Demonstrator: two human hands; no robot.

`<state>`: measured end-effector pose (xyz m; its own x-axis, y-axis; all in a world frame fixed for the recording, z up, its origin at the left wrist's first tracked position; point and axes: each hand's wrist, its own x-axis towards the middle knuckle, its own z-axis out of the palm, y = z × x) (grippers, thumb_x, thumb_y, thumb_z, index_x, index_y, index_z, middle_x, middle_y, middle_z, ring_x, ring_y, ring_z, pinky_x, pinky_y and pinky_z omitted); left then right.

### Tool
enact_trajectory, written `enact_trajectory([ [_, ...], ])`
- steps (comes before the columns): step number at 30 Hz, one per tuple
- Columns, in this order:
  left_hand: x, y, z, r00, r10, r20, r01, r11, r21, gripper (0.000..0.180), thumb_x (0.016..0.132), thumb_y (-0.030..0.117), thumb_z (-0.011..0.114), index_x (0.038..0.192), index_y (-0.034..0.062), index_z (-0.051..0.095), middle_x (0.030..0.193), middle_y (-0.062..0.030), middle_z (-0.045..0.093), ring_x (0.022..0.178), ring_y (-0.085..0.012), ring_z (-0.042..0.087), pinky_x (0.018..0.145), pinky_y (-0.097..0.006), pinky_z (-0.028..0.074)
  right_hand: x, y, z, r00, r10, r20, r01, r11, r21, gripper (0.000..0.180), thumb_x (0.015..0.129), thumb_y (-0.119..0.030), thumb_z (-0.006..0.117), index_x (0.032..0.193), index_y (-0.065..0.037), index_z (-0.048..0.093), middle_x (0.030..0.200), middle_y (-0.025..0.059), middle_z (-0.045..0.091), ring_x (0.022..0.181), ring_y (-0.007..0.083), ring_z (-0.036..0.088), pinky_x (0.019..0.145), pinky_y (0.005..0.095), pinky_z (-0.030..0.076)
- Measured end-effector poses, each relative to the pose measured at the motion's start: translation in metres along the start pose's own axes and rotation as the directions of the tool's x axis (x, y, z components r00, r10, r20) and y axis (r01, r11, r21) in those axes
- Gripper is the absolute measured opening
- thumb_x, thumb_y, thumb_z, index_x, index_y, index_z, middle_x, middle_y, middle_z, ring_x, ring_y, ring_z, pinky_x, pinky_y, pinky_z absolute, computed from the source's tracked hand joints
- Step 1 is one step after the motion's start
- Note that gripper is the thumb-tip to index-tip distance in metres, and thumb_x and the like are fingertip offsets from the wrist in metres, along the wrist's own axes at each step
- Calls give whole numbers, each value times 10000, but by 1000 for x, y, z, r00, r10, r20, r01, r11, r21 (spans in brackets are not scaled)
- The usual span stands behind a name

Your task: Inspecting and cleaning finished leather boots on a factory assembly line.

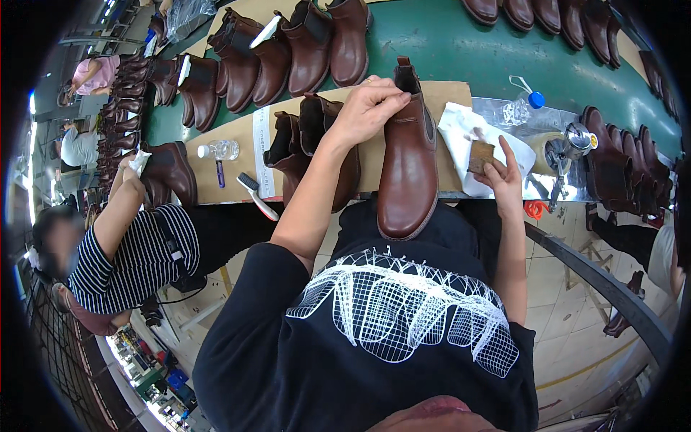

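A brown leather ankle boot (408,169) stands in front of me at the table's near edge, its toe toward my body. My left hand (368,109) is closed on the rim of its shaft, fingers pinched at the opening. My right hand (504,176) grips a small brown sponge-like block (481,155) between thumb and fingers. Under that block lies a white cloth (461,129) with dark smudges. More brown boots (288,162) stand beside my left forearm, partly hidden by it.
A brush (257,196), a small clear bottle (222,150) and a purple tube (220,174) lie to the left. On the right are a blue-capped bottle (517,109) and a metal-topped container (565,150). Boot rows line the green table (425,43). A co-worker in stripes (137,248) handles a boot.
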<state>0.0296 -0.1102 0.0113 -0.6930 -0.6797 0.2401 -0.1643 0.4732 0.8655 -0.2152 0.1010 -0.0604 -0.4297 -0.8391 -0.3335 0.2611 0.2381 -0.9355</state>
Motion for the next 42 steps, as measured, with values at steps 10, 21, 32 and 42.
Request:
enact_trajectory([
  [10, 3, -3, 6, 995, -86, 57, 97, 967, -236, 282, 955, 147, 583, 721, -7, 552, 683, -30, 451, 750, -160, 406, 750, -319, 352, 0, -55, 4, 999, -31, 34, 24, 978, 208, 443, 937, -70, 641, 1368, -58, 538, 1052, 21, 656, 894, 81, 620, 761, 236, 500],
  [21, 3, -6, 21, 901, -417, 123, 405, 703, -584, 202, 931, 137, 623, 983, -22, 736, 939, -20, 704, 883, -95, 606, 841, -249, 444, 8, -90, 109, 585, -771, 253, 788, 465, -403, 280, 775, 21, 738, 1032, -39, 644, 916, 93, 649, 821, 240, 660, 727, 317, 529],
  [32, 5, 3, 23, 859, -501, 104, 452, 647, -615, 212, 899, 174, 655, 888, -13, 754, 823, -29, 711, 730, -77, 621, 718, -228, 477, 18, -78, 96, 581, -751, 315, 749, 342, -567, 277, 732, 44, 708, 986, -55, 655, 949, 115, 620, 866, 313, 610, 737, 395, 499],
  [42, 7, 10, 28, 860, -507, 62, 439, 671, -597, 236, 907, 185, 648, 895, -27, 752, 831, -30, 716, 728, -77, 616, 709, -228, 480, 19, -85, 107, 512, -758, 405, 813, 275, -513, 331, 721, 94, 687, 1018, -52, 669, 977, 122, 614, 864, 292, 615, 697, 363, 509],
])
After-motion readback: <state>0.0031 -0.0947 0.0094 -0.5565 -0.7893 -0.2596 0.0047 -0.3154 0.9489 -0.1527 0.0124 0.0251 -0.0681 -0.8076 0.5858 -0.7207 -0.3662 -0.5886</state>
